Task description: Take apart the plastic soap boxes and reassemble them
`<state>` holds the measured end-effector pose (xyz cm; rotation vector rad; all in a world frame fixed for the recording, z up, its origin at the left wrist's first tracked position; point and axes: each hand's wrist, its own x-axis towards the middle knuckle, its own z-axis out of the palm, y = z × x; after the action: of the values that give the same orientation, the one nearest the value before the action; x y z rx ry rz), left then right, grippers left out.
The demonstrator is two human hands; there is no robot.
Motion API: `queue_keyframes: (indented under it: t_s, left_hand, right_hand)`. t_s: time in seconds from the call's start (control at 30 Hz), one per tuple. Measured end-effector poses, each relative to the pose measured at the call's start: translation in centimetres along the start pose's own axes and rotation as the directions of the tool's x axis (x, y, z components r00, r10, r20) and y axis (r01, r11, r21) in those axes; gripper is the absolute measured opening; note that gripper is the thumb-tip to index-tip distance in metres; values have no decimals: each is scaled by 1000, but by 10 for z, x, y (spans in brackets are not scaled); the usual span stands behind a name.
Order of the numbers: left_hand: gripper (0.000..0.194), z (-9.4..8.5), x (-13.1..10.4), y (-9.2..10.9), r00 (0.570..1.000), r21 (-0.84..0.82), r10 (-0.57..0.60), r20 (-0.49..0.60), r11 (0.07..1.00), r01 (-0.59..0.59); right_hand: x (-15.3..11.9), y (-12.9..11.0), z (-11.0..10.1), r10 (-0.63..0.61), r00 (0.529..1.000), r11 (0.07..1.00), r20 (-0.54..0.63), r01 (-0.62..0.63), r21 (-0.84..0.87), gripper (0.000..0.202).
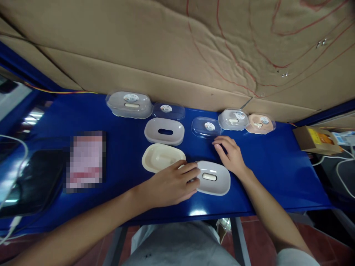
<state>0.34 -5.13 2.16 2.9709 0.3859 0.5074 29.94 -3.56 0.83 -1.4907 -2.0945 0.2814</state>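
Observation:
My left hand (174,183) lies at the left edge of a pale grey oval dish (219,184) with a white pill-shaped piece in its slot; its fingers are slightly spread and touch the rim. Behind that hand sits a cream oval dish (159,157), partly covered by it. A light grey oval tray (149,130) with an open slot is farther back. My right hand (230,153) rests on the blue table between the grey dish and a clear lid (202,127), thumb and fingers apart, holding nothing.
Lidded boxes (129,105), (233,120) and a peach one (259,123) line the back, beside another clear lid (169,111). A pixelated item (85,160) and a black device (36,177) lie left. A cardboard box (316,140) stands right.

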Motion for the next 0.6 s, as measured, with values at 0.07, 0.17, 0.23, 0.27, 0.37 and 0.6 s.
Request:
queue_keyframes:
  t_s: [0.07, 0.17, 0.23, 0.27, 0.37, 0.6]
  left_hand:
    - [16, 1, 0, 0, 1000, 5, -3, 7, 1000, 3]
    - [15, 1, 0, 0, 1000, 16, -4, 18, 1000, 3]
    - [14, 2, 0, 0, 1000, 17, 1, 16, 1000, -1]
    - [14, 2, 0, 0, 1000, 17, 3, 15, 1000, -3]
    - [14, 0, 0, 0, 1000, 20, -3, 16, 1000, 3]
    - [19, -1, 0, -5, 999, 61, -19, -42, 998, 22]
  right_hand:
    - [1, 2, 3, 41, 998, 999, -39, -42, -17, 40]
    - [1, 6, 7, 28, 999, 999, 37, -27, -25, 39]
    - [1, 9, 8, 0, 990, 1000, 143, 3, -16, 41]
    - [1, 10, 7, -14, 982, 1000, 190, 15, -3, 43]
    - [2, 11, -3, -16, 977, 998, 213, 2, 67, 42]
    - [-7, -21, -29, -182, 909, 966, 375, 94, 243, 60]
